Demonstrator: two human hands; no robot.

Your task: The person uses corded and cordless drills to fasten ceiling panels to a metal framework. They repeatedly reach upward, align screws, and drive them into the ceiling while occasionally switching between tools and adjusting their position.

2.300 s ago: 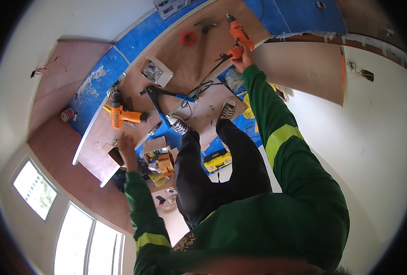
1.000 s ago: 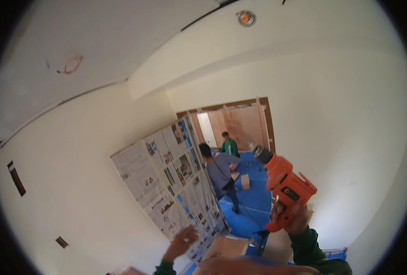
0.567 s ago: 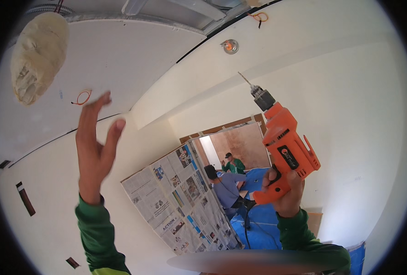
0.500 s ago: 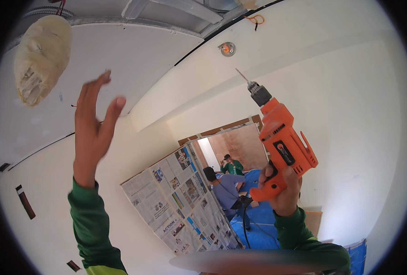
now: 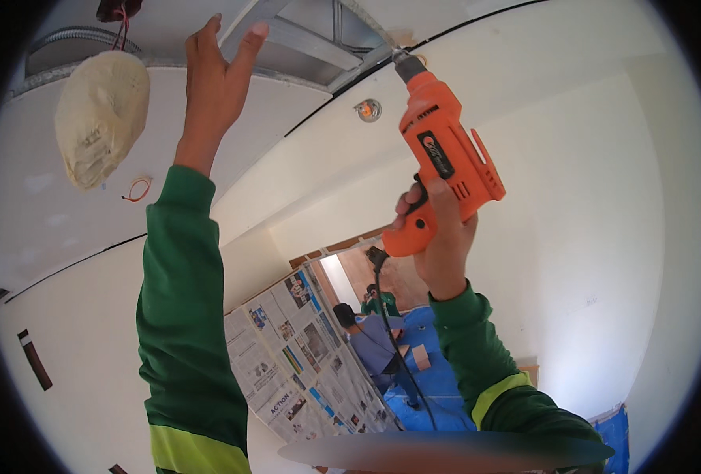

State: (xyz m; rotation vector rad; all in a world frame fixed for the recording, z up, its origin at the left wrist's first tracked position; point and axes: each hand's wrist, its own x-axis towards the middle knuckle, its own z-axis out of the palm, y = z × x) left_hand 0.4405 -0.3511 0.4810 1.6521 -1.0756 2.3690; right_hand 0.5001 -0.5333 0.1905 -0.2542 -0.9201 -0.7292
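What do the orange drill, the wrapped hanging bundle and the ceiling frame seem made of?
Orange drill: likely hard plastic, satin, with moulded vents. Hanging bundle: wrapped in something thin, crinkled, cream; film or paper, can't tell. Ceiling frame: probably bare metal, dull grey, crisp edges.

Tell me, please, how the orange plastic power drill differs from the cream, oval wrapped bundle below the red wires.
The orange plastic power drill is angular with a pistol grip; the cream, oval wrapped bundle is rounded and crinkled. The drill is gripped in the right hand; the bundle hangs below red wires, with no hand on it. The drill's top leans left; the bundle's top leans slightly right. Both are longer than wide.
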